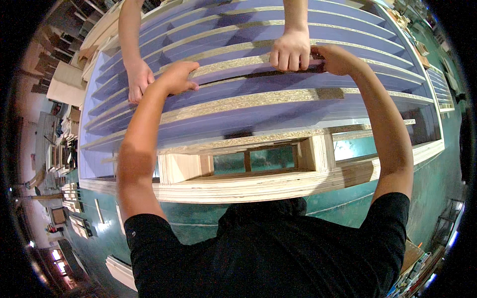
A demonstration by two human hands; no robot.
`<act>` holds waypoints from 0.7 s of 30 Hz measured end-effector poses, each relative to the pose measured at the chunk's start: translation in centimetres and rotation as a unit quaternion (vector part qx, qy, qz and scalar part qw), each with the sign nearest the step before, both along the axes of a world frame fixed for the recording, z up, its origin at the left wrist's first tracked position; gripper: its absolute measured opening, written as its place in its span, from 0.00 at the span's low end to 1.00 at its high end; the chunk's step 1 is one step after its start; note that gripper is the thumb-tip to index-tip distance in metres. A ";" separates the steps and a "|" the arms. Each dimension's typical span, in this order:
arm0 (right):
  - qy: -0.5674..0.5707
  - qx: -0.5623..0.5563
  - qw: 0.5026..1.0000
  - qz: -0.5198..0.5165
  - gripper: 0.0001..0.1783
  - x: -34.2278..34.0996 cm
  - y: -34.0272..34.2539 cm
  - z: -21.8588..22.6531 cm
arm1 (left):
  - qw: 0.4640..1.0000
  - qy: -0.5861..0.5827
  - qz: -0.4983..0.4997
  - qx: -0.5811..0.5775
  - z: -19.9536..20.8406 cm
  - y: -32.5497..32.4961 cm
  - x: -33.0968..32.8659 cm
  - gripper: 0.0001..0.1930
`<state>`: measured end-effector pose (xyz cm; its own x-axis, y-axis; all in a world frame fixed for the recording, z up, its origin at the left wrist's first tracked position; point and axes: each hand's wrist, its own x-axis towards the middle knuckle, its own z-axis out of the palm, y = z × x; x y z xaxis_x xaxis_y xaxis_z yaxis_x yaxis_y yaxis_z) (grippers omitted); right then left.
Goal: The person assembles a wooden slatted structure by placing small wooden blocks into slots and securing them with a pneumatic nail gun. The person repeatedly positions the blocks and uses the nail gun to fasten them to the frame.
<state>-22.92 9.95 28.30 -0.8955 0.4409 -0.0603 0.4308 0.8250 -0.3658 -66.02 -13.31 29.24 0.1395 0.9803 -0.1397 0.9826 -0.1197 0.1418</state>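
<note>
A large frame holds rows of long purple-faced boards with raw chipboard edges. My left hand [178, 79] is closed around one long board [253, 71] near its left part, thumb and fingers on either side of its edge. Further right, my right hand [339, 60] grips the same board, its fingers curled and partly hidden. Between my hands, a co-worker's fist [291, 51] presses on the board from the far side. The co-worker's other hand [138, 82] rests beside my left forearm, and what it touches is partly hidden.
Nearest me runs the frame's thick plywood rail [268, 185], with pale wooden blocks [324, 153] and openings behind it. A green floor [194, 216] lies below. Stacked wooden pieces [72, 196] stand at the left, and another slatted frame [439, 88] is at the far right.
</note>
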 end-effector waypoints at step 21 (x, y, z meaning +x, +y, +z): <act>0.031 0.063 0.997 -0.033 0.15 3.0 0.4 -3.1 | 0.999 0.036 0.011 0.015 -2.5 -0.2 2.7 0.22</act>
<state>-19.91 10.39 25.23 -0.8650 0.4989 0.0537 0.4648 0.8370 -0.2886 -63.37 -13.49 26.76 0.1080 0.9871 -0.1182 0.9927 -0.1007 0.0666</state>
